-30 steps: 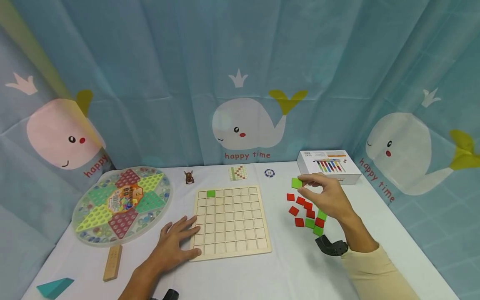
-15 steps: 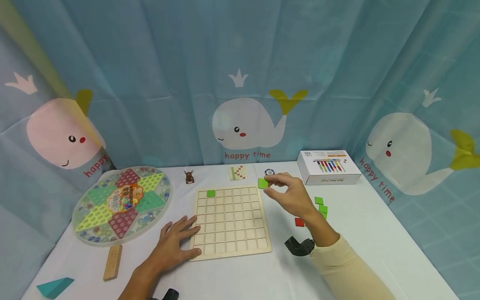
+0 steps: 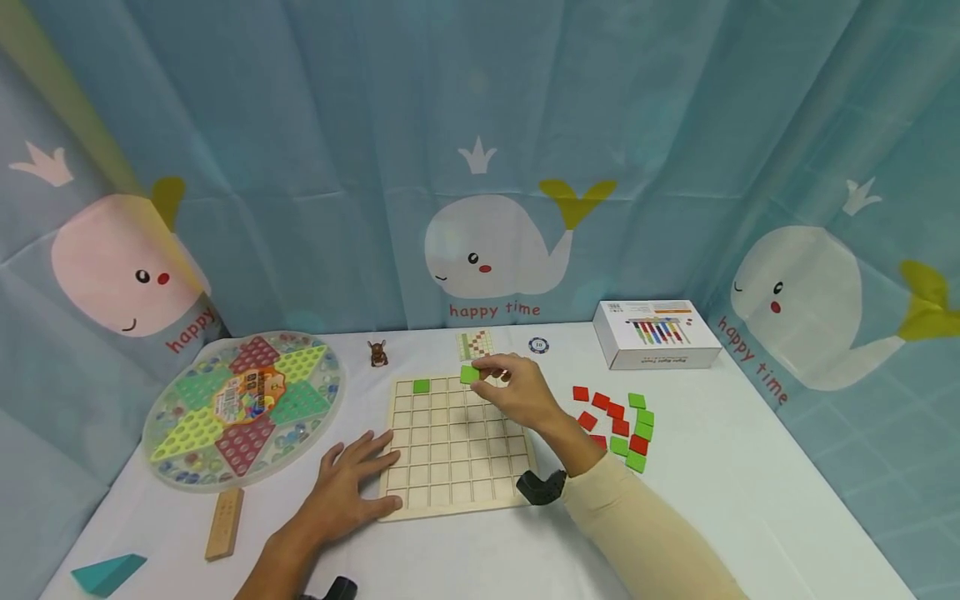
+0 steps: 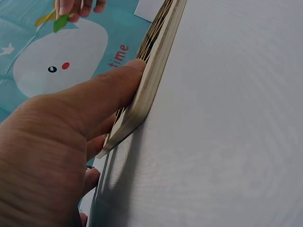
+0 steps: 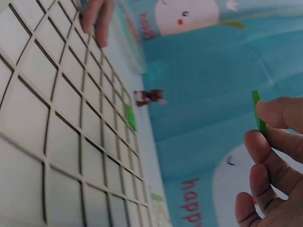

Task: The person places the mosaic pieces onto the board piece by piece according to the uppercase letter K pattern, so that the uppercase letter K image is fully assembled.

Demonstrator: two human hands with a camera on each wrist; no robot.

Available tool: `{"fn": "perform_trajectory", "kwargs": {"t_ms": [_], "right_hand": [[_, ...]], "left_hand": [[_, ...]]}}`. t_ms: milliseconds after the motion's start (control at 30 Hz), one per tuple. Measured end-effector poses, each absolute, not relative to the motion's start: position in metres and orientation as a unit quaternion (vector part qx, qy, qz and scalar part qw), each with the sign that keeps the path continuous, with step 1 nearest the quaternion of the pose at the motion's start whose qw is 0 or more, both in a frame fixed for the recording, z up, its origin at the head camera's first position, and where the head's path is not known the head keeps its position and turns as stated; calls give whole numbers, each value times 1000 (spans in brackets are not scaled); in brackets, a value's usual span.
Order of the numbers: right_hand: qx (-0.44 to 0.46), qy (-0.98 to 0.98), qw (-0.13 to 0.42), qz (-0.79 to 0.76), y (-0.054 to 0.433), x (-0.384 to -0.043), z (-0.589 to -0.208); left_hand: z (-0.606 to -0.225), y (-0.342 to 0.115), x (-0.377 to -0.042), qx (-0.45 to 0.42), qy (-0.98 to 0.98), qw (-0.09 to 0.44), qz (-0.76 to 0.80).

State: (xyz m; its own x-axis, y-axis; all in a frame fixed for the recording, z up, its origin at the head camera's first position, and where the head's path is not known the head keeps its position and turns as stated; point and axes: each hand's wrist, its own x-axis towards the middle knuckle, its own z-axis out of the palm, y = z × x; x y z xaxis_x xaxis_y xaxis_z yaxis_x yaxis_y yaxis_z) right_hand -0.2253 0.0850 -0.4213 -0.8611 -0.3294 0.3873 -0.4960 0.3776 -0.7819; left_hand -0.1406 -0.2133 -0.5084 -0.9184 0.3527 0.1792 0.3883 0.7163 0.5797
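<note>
A pale wooden grid board (image 3: 450,479) lies on the white table, with one green square tile (image 3: 422,387) in its far row near the left corner. My left hand (image 3: 348,483) rests along the board's left edge, fingers spread and the thumb on the near corner; the left wrist view shows the thumb (image 4: 113,87) on the rim. Above the board's far side, my right hand (image 3: 517,392) pinches another green tile (image 3: 470,374) between thumb and fingers. In the right wrist view this green tile (image 5: 258,112) is held edge-on, raised off the board.
Several loose red tiles (image 3: 587,421) and green tiles (image 3: 637,462) lie right of the board. Behind it are a small pattern card (image 3: 475,344), a poker chip (image 3: 538,345) and a brown figurine (image 3: 378,353). A white box (image 3: 660,333) stands back right; a round star-patterned game board (image 3: 247,408) lies left.
My right hand has carried the green tile leftward from over the loose tiles to above the board's far side. The left hand has stayed on the board's edge.
</note>
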Motion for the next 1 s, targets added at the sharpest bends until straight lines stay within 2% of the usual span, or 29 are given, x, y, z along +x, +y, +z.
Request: {"fn": "perform_trajectory", "kwargs": {"t_ms": [233,567,1000], "right_hand": [[247,-841,53,479,57,-236,-439],[227,-852,-17,472,26,-249,-465],[221,-891,-15,397,5,-261,-487]], "left_hand": [[-508,-213,-140,-201,-928,28,-314],[-508,-214,-141,-207,-927,31,-312],[-507,-214,-140,-211,-925,32,-313]]}}
